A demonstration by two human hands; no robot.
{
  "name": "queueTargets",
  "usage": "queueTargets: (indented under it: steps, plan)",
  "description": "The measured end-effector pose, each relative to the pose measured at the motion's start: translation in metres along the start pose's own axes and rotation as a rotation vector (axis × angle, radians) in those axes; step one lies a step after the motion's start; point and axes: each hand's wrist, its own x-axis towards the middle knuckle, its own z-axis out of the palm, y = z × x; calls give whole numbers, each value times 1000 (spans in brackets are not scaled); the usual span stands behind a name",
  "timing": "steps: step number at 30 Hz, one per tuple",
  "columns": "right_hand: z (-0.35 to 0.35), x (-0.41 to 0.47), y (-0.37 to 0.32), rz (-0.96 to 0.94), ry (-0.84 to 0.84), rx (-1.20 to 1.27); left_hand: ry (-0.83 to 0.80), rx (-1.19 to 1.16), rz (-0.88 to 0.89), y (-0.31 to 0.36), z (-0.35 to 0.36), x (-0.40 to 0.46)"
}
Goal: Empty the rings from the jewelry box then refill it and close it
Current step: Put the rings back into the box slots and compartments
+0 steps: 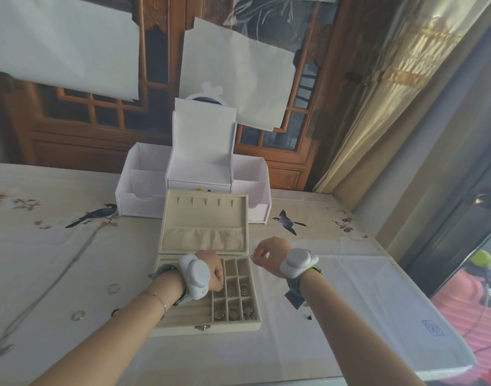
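The jewelry box (208, 285) sat open near the middle of the table (364, 316), a little toward the near edge, its beige lid (203, 221) standing upright at the far side and its clasp facing the person. The right half of the box was divided into small square compartments (234, 291), and several of those nearest the front edge held rings (234, 312), though too small to count with any certainty. The left hand (210, 270) hovered over the middle of the box with its fingers curled downward into the compartments; whether they gripped anything could not be told, because the knuckles hid the fingertips. The right hand (268, 253) was raised just beyond the box's right rear corner, thumb and forefinger pinching a small ring (251, 256) above the edge of the tray. Both wrists wore white, rounded devices strapped on with grey bands, and a thin bracelet (156, 296) circled the left forearm. On the tablecloth to the left of the box lay two loose rings, one ring (113, 288) near the box's left side and another ring (78, 315) farther toward the left near corner. Behind the box, toward the far edge of the table, stood a white organizer (144, 190) with open side bins. The cloth bore painted birds, one bird (99, 214) on the left and another bird (288, 221) on the right.
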Motion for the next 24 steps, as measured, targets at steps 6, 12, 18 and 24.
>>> queueTargets:
  steps: [6, 12, 18, 24]
  plan:
    - [1, -4, 0, 10, 6, 15, -60, 78, -18, 2, 2, -2]
    - [1, -6, -2, 0, 3, 19, -123, 98, -47, 2, 5, -1]
    - [-1, -7, -7, -41, -13, 7, -107, 74, -35, 4, 7, -4]
    - [-3, -5, -20, -139, -51, 3, -9, -14, -7, -6, -3, -6]
